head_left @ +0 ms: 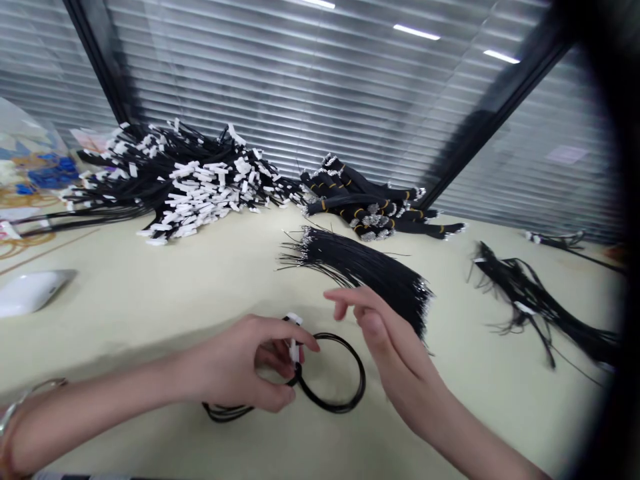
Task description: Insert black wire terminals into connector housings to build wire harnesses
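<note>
My left hand (245,363) is closed around a small white connector (294,337) with thin black wires that curl into a loop (345,387) on the cream table (200,287). My right hand (385,340) hovers just right of the loop, fingers stretched out and apart, holding nothing. Right behind my right hand lies a loose fan of black wires with bare ends (360,267).
A big heap of black wires with white connectors (185,180) lies at the back left. Banded wire bundles (370,203) lie at the back centre, more wires (540,303) at the right. A white mouse-like object (30,290) sits at the left edge.
</note>
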A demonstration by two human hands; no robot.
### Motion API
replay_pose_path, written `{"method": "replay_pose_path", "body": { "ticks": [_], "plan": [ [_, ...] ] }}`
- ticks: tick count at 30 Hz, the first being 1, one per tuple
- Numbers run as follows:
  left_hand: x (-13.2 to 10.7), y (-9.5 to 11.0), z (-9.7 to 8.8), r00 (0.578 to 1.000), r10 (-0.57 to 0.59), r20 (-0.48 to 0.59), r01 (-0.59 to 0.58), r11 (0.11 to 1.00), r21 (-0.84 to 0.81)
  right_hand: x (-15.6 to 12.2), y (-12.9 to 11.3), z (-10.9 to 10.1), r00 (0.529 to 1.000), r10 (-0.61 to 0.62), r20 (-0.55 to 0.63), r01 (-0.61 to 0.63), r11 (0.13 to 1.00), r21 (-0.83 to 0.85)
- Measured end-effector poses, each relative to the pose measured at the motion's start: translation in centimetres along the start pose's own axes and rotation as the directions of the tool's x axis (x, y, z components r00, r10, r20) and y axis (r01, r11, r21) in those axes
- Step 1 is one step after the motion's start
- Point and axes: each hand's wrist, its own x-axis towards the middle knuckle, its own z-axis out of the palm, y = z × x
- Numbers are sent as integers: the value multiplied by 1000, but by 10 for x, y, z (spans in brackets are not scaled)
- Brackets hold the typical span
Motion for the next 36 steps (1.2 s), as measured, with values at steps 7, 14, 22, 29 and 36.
{"method": "replay_pose_path", "body": {
  "ticks": [7,14,22,29,36],
  "plan": [
    [4,3,-5,999,-14,44,23,975,-223,-6,-2,11,979,-203,-13,188,926,-328],
    [4,5,-11,999,35,28,-30,988,-151,3,7,9,959,202,197,-139,946,-291],
    [-5,13,-1,991,126,36,-131,972,197,11,-1,1,806,378,455,-556,747,365],
    [-3,6,7,999,41,30,-38,995,-95,12,2,5,771,382,509,-628,592,505],
    [-4,8,1,990,109,85,-113,993,38,13,0,3,776,342,529,-601,656,457]
  ]
}}
